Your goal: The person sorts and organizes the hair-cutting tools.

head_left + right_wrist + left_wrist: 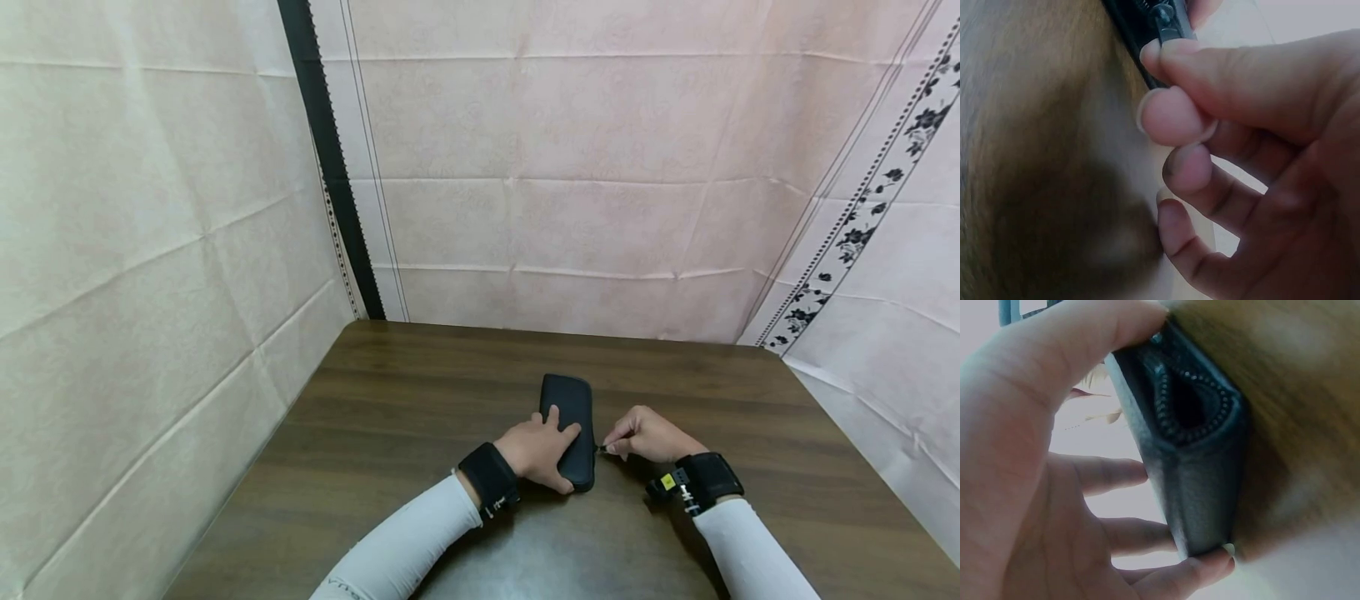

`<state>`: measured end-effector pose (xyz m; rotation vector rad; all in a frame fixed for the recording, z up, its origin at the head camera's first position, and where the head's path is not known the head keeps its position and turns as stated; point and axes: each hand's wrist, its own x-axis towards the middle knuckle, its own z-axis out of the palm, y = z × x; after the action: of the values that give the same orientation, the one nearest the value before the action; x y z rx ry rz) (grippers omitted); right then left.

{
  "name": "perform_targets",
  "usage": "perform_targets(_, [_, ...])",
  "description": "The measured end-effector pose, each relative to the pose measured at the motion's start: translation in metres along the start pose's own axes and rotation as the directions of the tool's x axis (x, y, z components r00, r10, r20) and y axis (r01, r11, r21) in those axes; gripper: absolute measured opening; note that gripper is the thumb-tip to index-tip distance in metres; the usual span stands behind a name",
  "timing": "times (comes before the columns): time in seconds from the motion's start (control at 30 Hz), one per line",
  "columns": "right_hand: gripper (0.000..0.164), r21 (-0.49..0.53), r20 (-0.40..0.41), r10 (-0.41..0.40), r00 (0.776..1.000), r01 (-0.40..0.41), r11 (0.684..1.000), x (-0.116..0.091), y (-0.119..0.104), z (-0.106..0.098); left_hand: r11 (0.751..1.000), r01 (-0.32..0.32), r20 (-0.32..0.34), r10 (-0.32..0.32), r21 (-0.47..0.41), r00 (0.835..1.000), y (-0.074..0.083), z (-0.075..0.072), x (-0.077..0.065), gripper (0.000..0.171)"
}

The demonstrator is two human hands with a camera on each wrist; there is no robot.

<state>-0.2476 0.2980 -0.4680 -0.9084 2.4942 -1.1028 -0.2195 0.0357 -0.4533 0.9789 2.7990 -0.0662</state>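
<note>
A black zip case (pixel 572 404) lies on the wooden table, its long side running away from me. My left hand (pixel 538 450) holds it from the left, fingers spread over the top and thumb (pixel 1135 322) at the near end. In the left wrist view the zip teeth (pixel 1194 432) curve around a dark gap at the case's end. My right hand (pixel 651 435) is at the case's right side, pinching the zip pull (pixel 1166 28) between thumb and index finger. Its other fingers (pixel 1188 169) are curled below, holding nothing.
The brown wooden table (pixel 420 367) reaches to fabric-covered walls at the back and both sides. Black bands (pixel 491 479) with cameras circle both wrists, over white sleeves (pixel 405 542).
</note>
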Motion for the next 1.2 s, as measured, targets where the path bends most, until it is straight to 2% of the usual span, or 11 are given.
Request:
perform_targets(0.33, [0.012, 0.02, 0.026, 0.005, 1.0, -0.006, 1.0, -0.001, -0.002, 0.0, 1.0, -0.004, -0.008, 0.004, -0.002, 1.0, 0.0, -0.001, -0.002, 0.098])
perform_targets(0.47, [0.012, 0.003, 0.002, 0.017, 1.0, -0.017, 1.0, -0.001, 0.0, 0.002, 0.999, -0.004, 0.014, 0.005, -0.05, 1.0, -0.003, -0.004, -0.003, 0.102])
perform_targets(0.57, [0.012, -0.022, -0.011, 0.046, 0.999, -0.046, 0.999, -0.002, 0.001, 0.004, 0.992, -0.001, 0.056, 0.009, -0.126, 0.998, -0.007, -0.009, 0.0, 0.091])
perform_targets(0.63, [0.013, -0.048, -0.012, 0.067, 0.998, -0.068, 0.997, -0.002, 0.0, 0.006, 0.993, -0.007, 0.061, 0.015, -0.12, 0.998, -0.011, -0.014, 0.004, 0.073])
perform_targets(0.7, [0.013, -0.069, -0.011, 0.078, 0.997, -0.079, 0.995, -0.001, -0.001, 0.008, 0.999, -0.033, 0.035, 0.034, -0.041, 0.999, -0.014, -0.02, 0.011, 0.06])
perform_targets(0.77, [0.014, -0.085, -0.014, 0.084, 0.996, -0.085, 0.993, -0.001, -0.001, 0.008, 0.991, -0.074, 0.003, 0.074, 0.11, 0.997, -0.016, -0.026, 0.02, 0.062])
perform_targets(0.83, [0.016, -0.098, -0.02, 0.089, 0.996, -0.09, 0.991, -0.001, -0.001, 0.008, 0.956, -0.124, -0.01, 0.131, 0.267, 0.991, -0.017, -0.031, 0.028, 0.075])
perform_targets(0.97, [0.017, -0.094, -0.033, 0.091, 0.995, -0.094, 0.991, -0.001, 0.0, 0.009, 0.844, -0.218, 0.038, 0.229, 0.49, 0.973, -0.018, -0.034, 0.04, 0.093])
perform_targets(1.07, [0.016, -0.082, -0.043, 0.081, 0.996, -0.084, 0.993, -0.002, 0.0, 0.01, 0.805, -0.254, 0.096, 0.241, 0.536, 0.966, -0.018, -0.032, 0.046, 0.094])
perform_targets(1.13, [0.016, -0.08, -0.056, 0.07, 0.996, -0.074, 0.994, -0.002, 0.0, 0.01, 0.816, -0.269, 0.131, 0.236, 0.512, 0.963, -0.019, -0.032, 0.049, 0.091])
perform_targets(1.2, [0.015, -0.089, -0.079, 0.058, 0.995, -0.065, 0.994, -0.003, 0.0, 0.008, 0.842, -0.274, 0.157, 0.226, 0.464, 0.961, -0.021, -0.033, 0.052, 0.088])
